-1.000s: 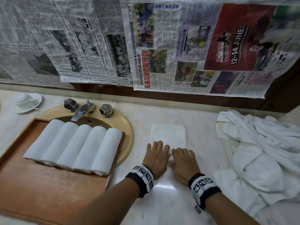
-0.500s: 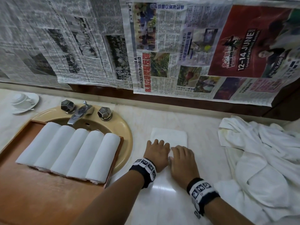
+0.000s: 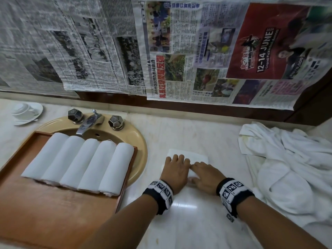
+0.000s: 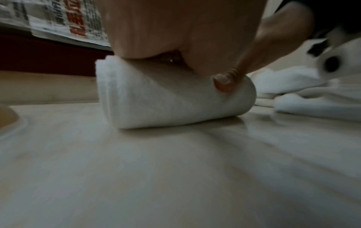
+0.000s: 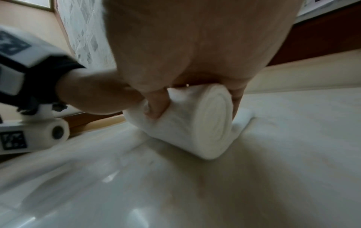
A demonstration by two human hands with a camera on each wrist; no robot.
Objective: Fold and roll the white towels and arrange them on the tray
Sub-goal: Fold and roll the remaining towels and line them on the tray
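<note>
1. My left hand (image 3: 175, 172) and right hand (image 3: 206, 177) lay side by side on the towel (image 3: 195, 156), fingers curled over the roll, thumbs pressed into its near side.
2. The roll sat on the counter (image 3: 188, 221) under both palms; a short flat tail of cloth stuck out just beyond my fingertips.
3. It looked soft, light and springy, likely to loosen if released, so I judged it best held at both ends, over the seam.
4. To the left of my left hand, five rolled towels (image 3: 79, 164) lay touching in a row on the tray (image 3: 53, 212).
5. To the right of my right hand was a heap of loose towels (image 3: 291, 168).
</note>
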